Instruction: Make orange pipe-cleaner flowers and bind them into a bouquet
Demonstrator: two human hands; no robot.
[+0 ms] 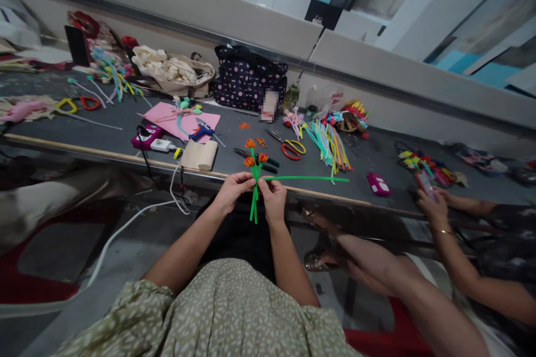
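Between my two hands, over the table's front edge, stands a small bunch of pipe-cleaner flowers (253,201) with orange heads and green stems. My left hand (235,191) pinches the stems from the left. On the other side, my right hand (273,198) has its fingers closed on a green pipe cleaner (310,178) where it meets the stems. The free length of that pipe cleaner sticks out straight to the right above the tabletop. Just behind the flowers lie dark-handled pliers (268,163), partly hidden by the blooms.
Scissors (291,148), loose pipe cleaners (329,148) and a magenta box (379,184) lie to the right. Leftward are a glue gun (201,131), pink paper (167,118) and a cardboard roll (199,155). A dotted bag (249,78) stands behind. At right, another person holds a phone (426,185).
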